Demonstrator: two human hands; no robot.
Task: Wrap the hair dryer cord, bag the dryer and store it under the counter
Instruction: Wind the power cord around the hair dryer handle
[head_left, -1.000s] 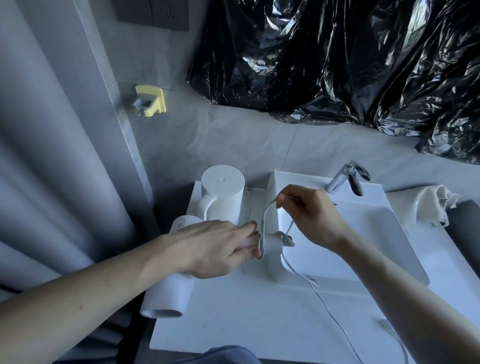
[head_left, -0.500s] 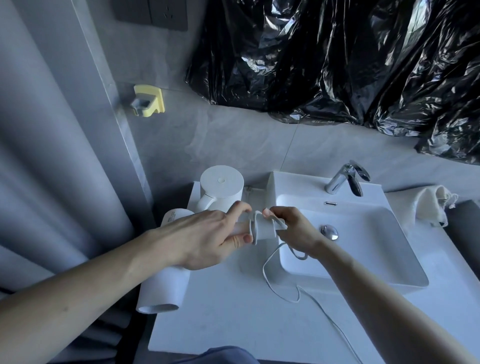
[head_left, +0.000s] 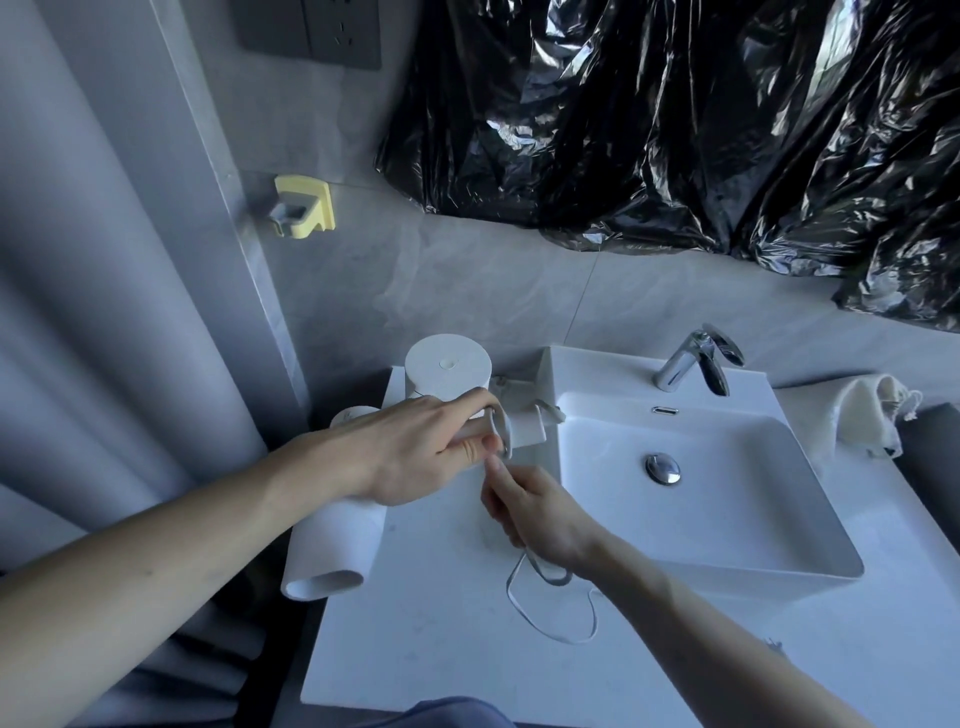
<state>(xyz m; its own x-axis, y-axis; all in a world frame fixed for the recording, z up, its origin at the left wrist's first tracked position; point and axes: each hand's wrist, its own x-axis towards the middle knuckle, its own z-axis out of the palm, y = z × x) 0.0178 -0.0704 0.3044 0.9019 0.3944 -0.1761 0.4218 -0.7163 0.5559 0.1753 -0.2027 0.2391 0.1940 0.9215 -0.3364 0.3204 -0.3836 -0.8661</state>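
My left hand (head_left: 421, 447) grips the handle of the white hair dryer (head_left: 332, 551), whose barrel points down and toward me past the counter's left edge. The handle end (head_left: 527, 428) sticks out to the right with a turn of cord around it. Just below the handle, my right hand (head_left: 535, 512) pinches the thin white cord (head_left: 550, 618). From that hand the cord hangs in a slack loop over the white counter (head_left: 441, 649).
A white kettle (head_left: 447, 366) stands right behind my left hand. The white basin (head_left: 701, 467) with a chrome tap (head_left: 691, 361) fills the counter's right part. A cream cloth bag (head_left: 872, 410) lies at the far right. Black plastic sheet (head_left: 675, 114) covers the wall above.
My right hand has carried the cord from above the handle, round it, to below it, toward me. The slack cord on the counter has shortened into a small loop.
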